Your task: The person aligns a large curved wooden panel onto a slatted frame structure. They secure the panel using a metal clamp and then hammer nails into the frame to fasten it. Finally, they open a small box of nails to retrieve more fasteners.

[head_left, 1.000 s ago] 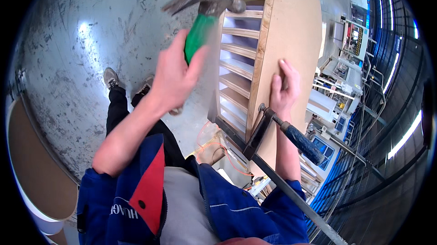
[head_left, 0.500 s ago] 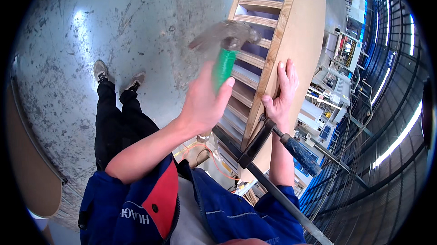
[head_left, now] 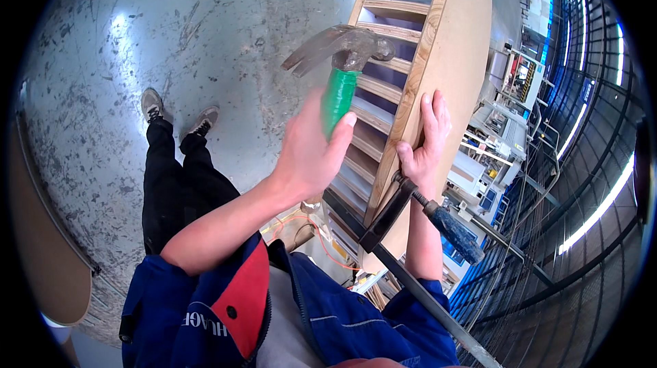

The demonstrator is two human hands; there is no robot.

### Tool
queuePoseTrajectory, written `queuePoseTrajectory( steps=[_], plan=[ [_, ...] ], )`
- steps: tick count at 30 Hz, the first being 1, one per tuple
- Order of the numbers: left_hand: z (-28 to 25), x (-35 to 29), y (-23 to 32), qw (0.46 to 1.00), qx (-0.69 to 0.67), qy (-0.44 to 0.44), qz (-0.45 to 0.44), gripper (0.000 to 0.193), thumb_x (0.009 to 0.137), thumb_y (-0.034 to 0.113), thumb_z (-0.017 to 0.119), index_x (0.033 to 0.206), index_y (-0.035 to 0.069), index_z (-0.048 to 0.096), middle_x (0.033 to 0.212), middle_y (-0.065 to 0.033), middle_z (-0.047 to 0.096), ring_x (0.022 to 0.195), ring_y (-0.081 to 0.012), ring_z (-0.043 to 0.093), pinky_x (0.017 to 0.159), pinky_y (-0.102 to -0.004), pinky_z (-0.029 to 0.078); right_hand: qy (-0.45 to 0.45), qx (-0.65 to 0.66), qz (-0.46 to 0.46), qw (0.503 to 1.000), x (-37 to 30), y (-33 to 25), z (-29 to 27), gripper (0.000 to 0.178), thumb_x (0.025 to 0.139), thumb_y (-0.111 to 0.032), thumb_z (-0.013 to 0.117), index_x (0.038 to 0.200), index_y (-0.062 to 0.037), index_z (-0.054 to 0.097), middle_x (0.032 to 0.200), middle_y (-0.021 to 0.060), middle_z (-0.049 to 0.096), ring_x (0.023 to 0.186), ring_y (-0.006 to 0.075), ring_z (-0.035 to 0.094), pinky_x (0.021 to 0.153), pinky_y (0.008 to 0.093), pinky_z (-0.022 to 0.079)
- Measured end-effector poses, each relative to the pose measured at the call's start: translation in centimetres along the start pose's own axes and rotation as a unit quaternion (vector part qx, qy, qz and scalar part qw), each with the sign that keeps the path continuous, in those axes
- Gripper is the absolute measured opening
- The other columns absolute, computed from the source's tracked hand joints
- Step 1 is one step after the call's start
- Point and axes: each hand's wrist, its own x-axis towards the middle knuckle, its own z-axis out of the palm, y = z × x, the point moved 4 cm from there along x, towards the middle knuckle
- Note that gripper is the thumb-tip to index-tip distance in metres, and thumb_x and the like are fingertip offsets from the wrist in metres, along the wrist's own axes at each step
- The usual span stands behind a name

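My left hand (head_left: 311, 146) is wrapped round the green grip of a claw hammer (head_left: 352, 53). The hammer's metal head is up, its claw to the left and its striking face to the right, in front of a slatted wooden frame (head_left: 414, 70). My right hand (head_left: 426, 139) lies with fingers stretched along the frame's right edge and pale side panel, its thumb on the edge. Just below that hand, a bar clamp (head_left: 393, 221) with a worn blue handle (head_left: 453, 232) grips the frame's near end.
Scuffed grey floor (head_left: 226, 19) spreads on the left, where my shoes (head_left: 152, 104) stand. A curved brown board (head_left: 51, 231) is at the far left. Machinery (head_left: 503, 128) stands beyond the frame on the right. An orange cable (head_left: 328, 252) runs below the frame.
The hammer has risen slightly and its head, blurred before, shows sharply. My right hand stays against the frame.
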Motion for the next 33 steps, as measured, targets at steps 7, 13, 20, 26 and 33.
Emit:
queuePoseTrajectory(
  steps=[7,13,20,26,33],
  plan=[
    [-1.1,2.3,5.7,0.965,0.127,-0.017,0.23,0.051,0.096,0.02,0.067,0.141,0.003,0.052,0.098,-0.0208,0.07,0.088,-0.0439,0.069,0.077,-0.0493,0.055,0.023,0.028,0.023,0.999,-0.5,0.2,-0.1,0.09,0.091,-0.066,0.065,0.151,-0.0009,0.049,0.153,0.0274,0.047,0.142,0.0396,0.046,0.115,0.0501,0.032],
    [5.7,8.7,14.3,0.675,0.365,-0.076,0.637,0.035,0.083,0.015,0.071,0.117,0.01,0.069,0.093,-0.0102,0.072,0.082,-0.0285,0.073,0.069,-0.0409,0.057,0.304,0.14,0.129,0.933,-2.6,1.5,-0.7,0.082,0.095,-0.056,0.067,0.145,0.0051,0.043,0.14,0.0195,0.048,0.125,0.0294,0.05,0.1,0.0437,0.045],
    [13.2,11.4,17.0,0.513,0.65,-0.213,0.519,0.011,0.08,0.012,0.072,0.09,0.012,0.076,0.09,-0.002,0.074,0.09,-0.019,0.074,0.073,-0.0335,0.056,0.287,0.084,0.156,0.941,-2.5,1.5,-0.9,0.07,0.099,-0.044,0.067,0.144,0.0025,0.043,0.143,0.0165,0.047,0.128,0.0264,0.049,0.102,0.0401,0.043],
    [4.1,8.5,11.9,0.828,0.223,-0.12,0.5,0.017,0.087,0.012,0.072,0.102,0.005,0.072,0.103,-0.0095,0.076,0.098,-0.0238,0.075,0.081,-0.0365,0.058,0.278,0.102,0.162,0.941,-2.2,1.3,-0.6,0.067,0.099,-0.038,0.068,0.145,0.0038,0.043,0.142,0.0183,0.047,0.123,0.0279,0.05,0.098,0.0411,0.047],
    [1.8,10.5,4.9,0.931,0.176,-0.13,0.291,0.033,0.099,0.024,0.065,0.12,-0.001,0.068,0.116,-0.0184,0.073,0.109,-0.0348,0.069,0.095,-0.0419,0.055,0.261,0.129,0.183,0.939,-2.2,1.2,-0.5,0.059,0.098,-0.024,0.067,0.145,0.0029,0.043,0.143,0.0196,0.049,0.127,0.0285,0.052,0.097,0.0397,0.048]
  ],
)
